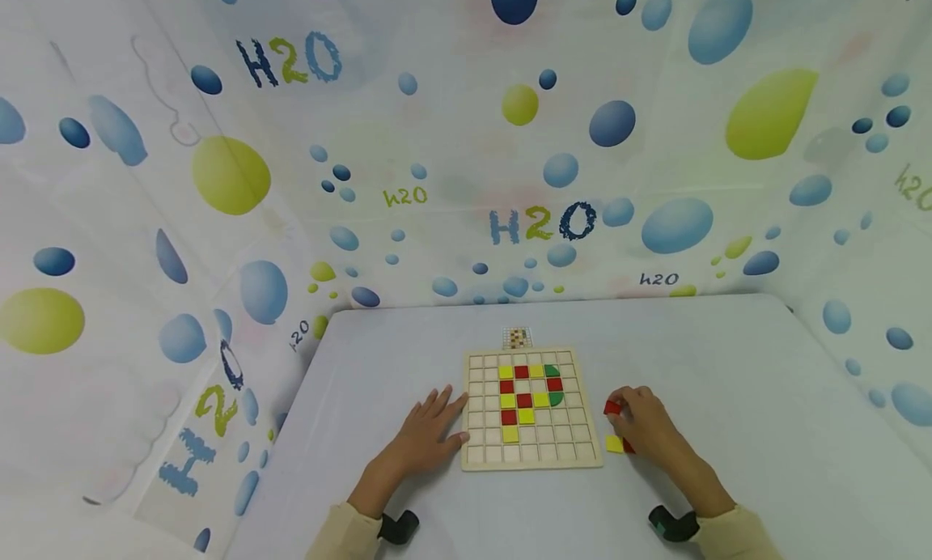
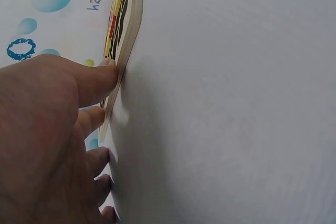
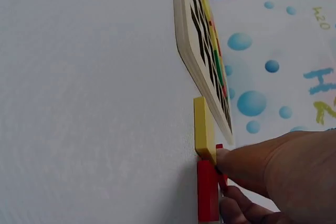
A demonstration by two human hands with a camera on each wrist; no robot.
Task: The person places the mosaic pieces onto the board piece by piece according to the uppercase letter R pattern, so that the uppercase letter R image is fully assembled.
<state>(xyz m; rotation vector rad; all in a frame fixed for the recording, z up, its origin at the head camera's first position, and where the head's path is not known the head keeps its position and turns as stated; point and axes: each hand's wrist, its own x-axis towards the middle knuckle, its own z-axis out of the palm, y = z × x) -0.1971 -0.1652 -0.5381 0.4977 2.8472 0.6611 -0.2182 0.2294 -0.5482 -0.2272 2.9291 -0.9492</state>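
Observation:
A wooden grid board (image 1: 480, 456) lies on the table, with red and yellow square tiles and two green rounded ones set in its cells. My left hand (image 1: 425, 434) has its fingers spread, with fingertips and thumb touching the board's left edge. To the right of the board, my right hand (image 1: 648, 422) pinches a red tile (image 1: 612, 408) between thumb and fingers. Just below that hand, a yellow tile (image 3: 204, 129) and another red tile (image 3: 208, 190) lie side by side on the table. The right hand partly covers the loose tiles in the head view.
A small card (image 1: 517, 337) with a printed grid pattern lies just beyond the board's far edge. The white table (image 1: 393, 341) meets a wall covering (image 1: 437, 244) printed with blue and green spots at the back and left.

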